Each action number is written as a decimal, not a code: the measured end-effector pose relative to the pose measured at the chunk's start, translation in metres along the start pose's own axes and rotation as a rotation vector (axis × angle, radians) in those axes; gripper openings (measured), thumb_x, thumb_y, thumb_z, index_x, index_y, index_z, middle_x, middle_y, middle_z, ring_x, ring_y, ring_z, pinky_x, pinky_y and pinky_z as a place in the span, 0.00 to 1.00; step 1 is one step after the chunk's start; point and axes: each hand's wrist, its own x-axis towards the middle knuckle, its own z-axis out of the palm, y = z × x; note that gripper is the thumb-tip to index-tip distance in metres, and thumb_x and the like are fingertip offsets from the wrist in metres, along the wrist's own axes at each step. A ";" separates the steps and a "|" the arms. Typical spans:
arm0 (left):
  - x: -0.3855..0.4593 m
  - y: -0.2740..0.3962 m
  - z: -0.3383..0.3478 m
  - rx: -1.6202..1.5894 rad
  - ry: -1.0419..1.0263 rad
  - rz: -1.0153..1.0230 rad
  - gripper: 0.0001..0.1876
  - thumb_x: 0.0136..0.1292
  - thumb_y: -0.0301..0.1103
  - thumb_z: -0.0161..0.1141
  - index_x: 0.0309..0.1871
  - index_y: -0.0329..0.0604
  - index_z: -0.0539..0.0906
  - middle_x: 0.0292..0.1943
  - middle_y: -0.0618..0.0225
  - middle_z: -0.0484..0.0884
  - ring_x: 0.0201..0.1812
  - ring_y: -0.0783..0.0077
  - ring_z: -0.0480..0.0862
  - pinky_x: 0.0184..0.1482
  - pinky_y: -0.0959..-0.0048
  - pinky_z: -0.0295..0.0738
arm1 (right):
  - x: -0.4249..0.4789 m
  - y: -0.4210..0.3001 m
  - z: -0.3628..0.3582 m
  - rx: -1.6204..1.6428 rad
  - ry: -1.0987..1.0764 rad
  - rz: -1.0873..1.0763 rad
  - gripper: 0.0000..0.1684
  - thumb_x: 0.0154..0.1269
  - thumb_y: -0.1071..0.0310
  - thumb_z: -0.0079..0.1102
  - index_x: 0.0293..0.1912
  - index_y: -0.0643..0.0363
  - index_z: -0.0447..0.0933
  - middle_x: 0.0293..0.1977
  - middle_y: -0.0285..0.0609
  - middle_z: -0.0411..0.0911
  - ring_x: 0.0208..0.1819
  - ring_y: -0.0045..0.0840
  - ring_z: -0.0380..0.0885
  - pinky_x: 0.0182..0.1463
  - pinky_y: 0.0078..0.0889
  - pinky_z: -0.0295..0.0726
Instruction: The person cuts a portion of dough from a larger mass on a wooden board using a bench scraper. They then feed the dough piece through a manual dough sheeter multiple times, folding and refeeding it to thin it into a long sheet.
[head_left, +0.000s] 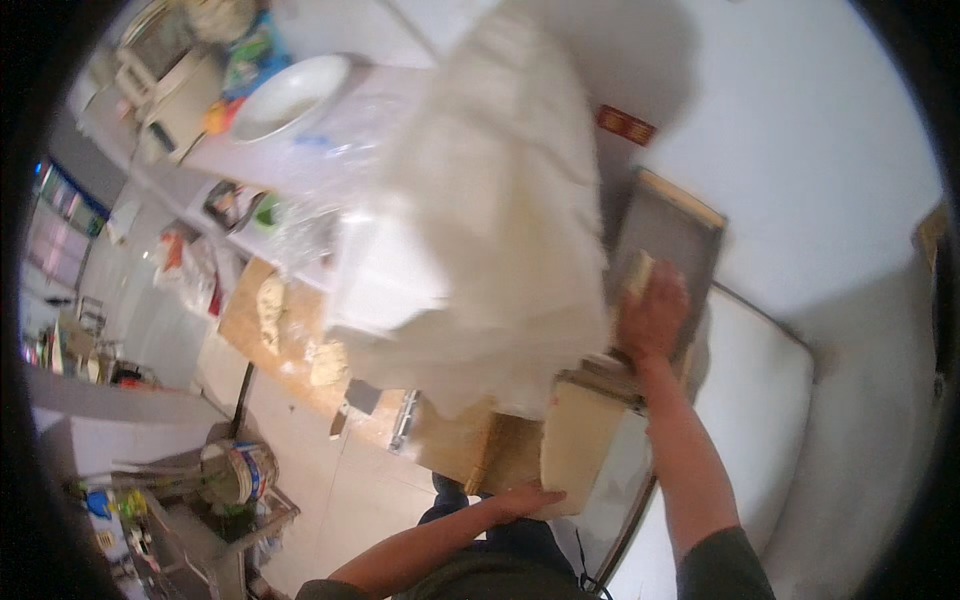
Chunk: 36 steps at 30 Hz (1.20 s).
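Observation:
My right hand (654, 311) lies over a long grey tray (671, 217) with a wooden end. A pale piece (640, 271), perhaps dough, shows beside its fingers; blur hides whether they grip it. My left hand (527, 501) touches the lower edge of a cream-coloured panel (574, 450) on a boxy machine. Between the machine and the wall side, a large off-white cloth or sheet (517, 187) fills the middle of the view, blurred and with a ragged lower edge. Left of it, a dough strip (270, 311) and a dough lump (329, 364) sit on a wooden board (240, 307).
A cleaver-like blade (363, 396) lies near the board's edge. Behind are a white basin (292, 97) and clear plastic wrap (315, 217) on a pale table. At lower left, a bucket (236, 472) stands on a cluttered frame. A white wall (795, 150) bounds the right.

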 end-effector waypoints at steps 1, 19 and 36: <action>0.003 -0.005 -0.001 0.020 0.001 -0.006 0.38 0.69 0.56 0.60 0.72 0.35 0.68 0.66 0.57 0.75 0.63 0.62 0.76 0.64 0.65 0.72 | -0.003 0.005 0.003 0.010 0.027 -0.036 0.45 0.61 0.52 0.64 0.72 0.56 0.58 0.71 0.52 0.60 0.72 0.49 0.58 0.75 0.55 0.53; 0.029 -0.067 -0.011 0.317 0.039 0.250 0.38 0.69 0.66 0.49 0.65 0.39 0.76 0.56 0.49 0.82 0.56 0.52 0.81 0.58 0.57 0.73 | -0.016 0.067 0.051 -0.165 -0.448 0.002 0.47 0.66 0.34 0.48 0.76 0.49 0.55 0.76 0.43 0.53 0.78 0.41 0.48 0.79 0.52 0.43; 0.003 -0.074 -0.012 0.166 -0.103 0.282 0.31 0.72 0.57 0.53 0.58 0.33 0.78 0.45 0.55 0.83 0.47 0.62 0.80 0.52 0.63 0.74 | -0.023 0.053 0.046 -0.131 -0.321 0.016 0.42 0.65 0.42 0.54 0.73 0.49 0.60 0.73 0.44 0.58 0.75 0.42 0.54 0.76 0.56 0.47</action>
